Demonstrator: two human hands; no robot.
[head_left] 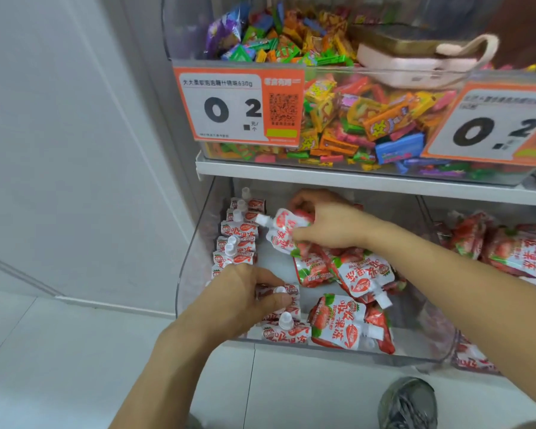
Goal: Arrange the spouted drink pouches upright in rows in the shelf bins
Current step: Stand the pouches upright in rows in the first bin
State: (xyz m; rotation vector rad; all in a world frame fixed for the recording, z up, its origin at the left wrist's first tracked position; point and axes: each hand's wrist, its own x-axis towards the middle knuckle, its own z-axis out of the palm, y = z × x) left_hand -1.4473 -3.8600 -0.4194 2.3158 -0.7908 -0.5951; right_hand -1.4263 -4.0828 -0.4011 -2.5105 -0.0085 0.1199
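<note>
Standing in a neat row along the 9 o'clock wall of the clear lower shelf bin (192,243), the strawberry drink pouches (237,239) are white and red with pale screw-cap spouts pointing up; a second, shorter row (287,323) stands near the bin's front edge at 6 o'clock. Toward 3 o'clock inside the same bin, a loose heap of pouches (353,283) lies flat and criss-crossed, spouts aimed every which way. Each pouch shows a strawberry picture, red lettering and a green leaf mark.

The right hand (328,224) reaches in from 3 o'clock and grips one pouch (280,232), fingers and thumb curled round its body, the pouch tilted with its spout pointing toward 9 o'clock above the heap. The left hand (245,292) comes in from 6 o'clock, fingers bent down over the top of the front row, thumb and fingertips closed on a standing pouch (283,294) by its capped spout.

Above, at 12 o'clock, a candy bin (338,119) carries two orange price tags (239,106); a pink pouch-like case (415,66) rests on top of the sweets. A grey shoe (407,404) shows on the floor at 5 o'clock
</note>
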